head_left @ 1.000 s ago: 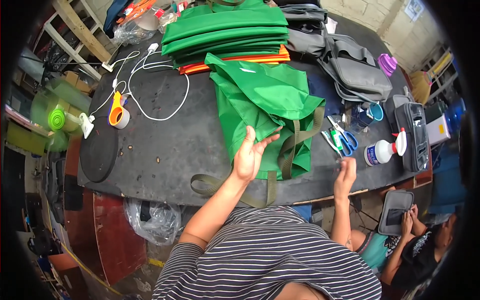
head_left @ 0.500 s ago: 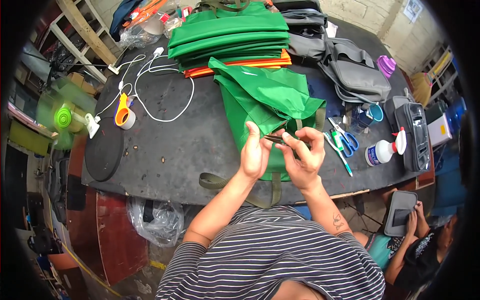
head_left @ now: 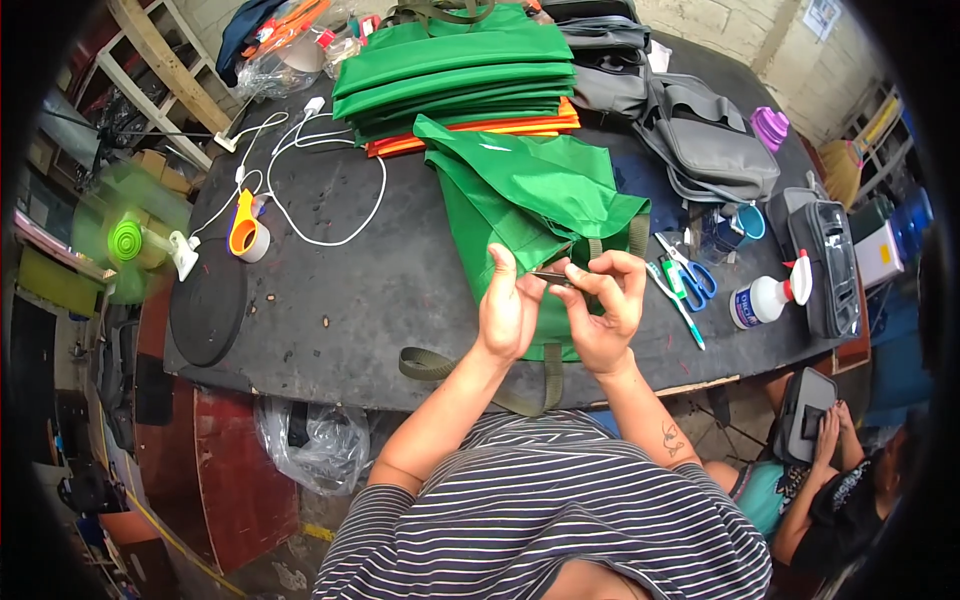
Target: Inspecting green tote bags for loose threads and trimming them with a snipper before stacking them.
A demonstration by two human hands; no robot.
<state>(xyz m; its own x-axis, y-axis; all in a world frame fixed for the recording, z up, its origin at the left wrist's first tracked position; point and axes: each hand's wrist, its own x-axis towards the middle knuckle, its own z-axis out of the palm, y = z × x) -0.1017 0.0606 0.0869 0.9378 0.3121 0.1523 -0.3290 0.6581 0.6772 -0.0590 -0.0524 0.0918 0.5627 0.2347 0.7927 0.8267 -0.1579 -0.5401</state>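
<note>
Dark slim tool [head_left: 553, 277] pinched between left hand [head_left: 507, 312] and right hand [head_left: 607, 308] — over green bag [head_left: 530, 215]

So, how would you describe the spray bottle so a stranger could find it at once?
Start at the dark round worktable and go to its right edge, past the blue-handled scissors. There the white plastic spray bottle lies on its side beside a black pouch. It alone has a red-and-white trigger nozzle.
</note>
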